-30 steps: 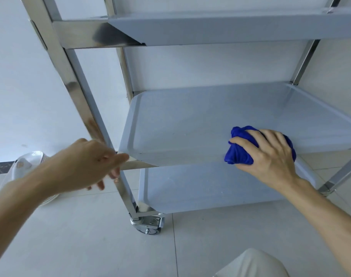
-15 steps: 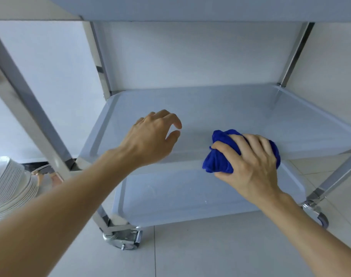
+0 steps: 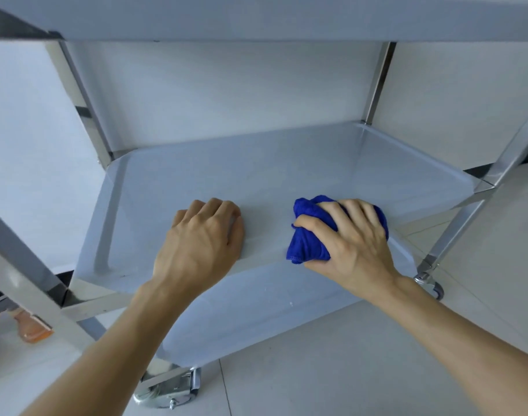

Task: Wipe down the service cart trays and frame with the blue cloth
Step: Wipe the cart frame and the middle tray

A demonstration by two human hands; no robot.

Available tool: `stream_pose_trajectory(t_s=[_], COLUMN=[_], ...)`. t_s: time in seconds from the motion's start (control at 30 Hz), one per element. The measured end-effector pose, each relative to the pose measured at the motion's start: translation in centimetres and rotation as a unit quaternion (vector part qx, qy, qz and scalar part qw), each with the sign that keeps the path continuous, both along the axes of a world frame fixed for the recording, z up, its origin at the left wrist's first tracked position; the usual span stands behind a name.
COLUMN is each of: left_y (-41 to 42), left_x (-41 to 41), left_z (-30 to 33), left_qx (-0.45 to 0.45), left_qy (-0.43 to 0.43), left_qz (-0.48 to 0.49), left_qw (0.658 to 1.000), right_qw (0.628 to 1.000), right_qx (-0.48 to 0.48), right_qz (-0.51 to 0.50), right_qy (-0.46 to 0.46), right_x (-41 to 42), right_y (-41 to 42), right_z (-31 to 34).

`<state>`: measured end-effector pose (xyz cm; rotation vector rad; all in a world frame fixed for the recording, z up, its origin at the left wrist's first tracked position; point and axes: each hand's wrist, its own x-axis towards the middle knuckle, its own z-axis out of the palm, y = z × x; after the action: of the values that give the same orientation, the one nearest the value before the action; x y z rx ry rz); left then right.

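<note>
We find the work at the middle tray (image 3: 286, 163) of the cart, near the middle of its front edge. The right hand (image 3: 351, 249) is closed around the blue cloth (image 3: 306, 238), which is bunched into a wad and pressed against the tray's front lip, part of it hanging over the edge. The left hand (image 3: 202, 238) rests beside it on the same front edge, fingers curled together over the lip and holding nothing; we judge it is steadying the cart.

On progress, we can say little with certainty. The middle tray's surface looks uniformly pale and bare, with no streaks, wet marks or dirt that would separate wiped areas from unwiped ones. Our judgement is that this tray is the step in hand, with the cloth at its front edge and the back edge and both far corners yet to be covered or already passed; we cannot tell which.

The bottom tray (image 3: 256, 319) shows a few small pale specks near its front, which suggests it is not yet done. The top tray (image 3: 256, 16) is visible only from beneath, so its condition is unknown. The metal frame posts (image 3: 373, 82) and front-corner brackets appear shiny, but nothing shows whether they have been wiped. A caster (image 3: 169, 388) sits below the front left corner.
</note>
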<state>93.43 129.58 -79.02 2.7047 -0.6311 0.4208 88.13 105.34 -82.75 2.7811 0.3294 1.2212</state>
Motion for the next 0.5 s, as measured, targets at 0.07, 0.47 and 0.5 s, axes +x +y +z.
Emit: stream_pose_trajectory(t_s=[0.07, 0.47, 0.5], left_y=[0.1, 0.0, 0.0], left_x=[0.0, 0.1, 0.1], left_z=[0.0, -0.6, -0.6], left_qx=[0.010, 0.018, 0.020], left_qy=[-0.001, -0.024, -0.027], left_qz=[-0.006, 0.005, 0.000], left_qw=[1.000, 1.000, 0.999], right_qw=[1.000, 0.989, 0.987], right_qx=[0.001, -0.026, -0.028], right_qz=[-0.010, 0.104, 0.121], right_qy=[0.014, 0.102, 0.104], right_x=[-0.2, 1.4, 1.6], right_y=[0.4, 3.7, 3.3], right_z=[0.1, 1.7, 1.7])
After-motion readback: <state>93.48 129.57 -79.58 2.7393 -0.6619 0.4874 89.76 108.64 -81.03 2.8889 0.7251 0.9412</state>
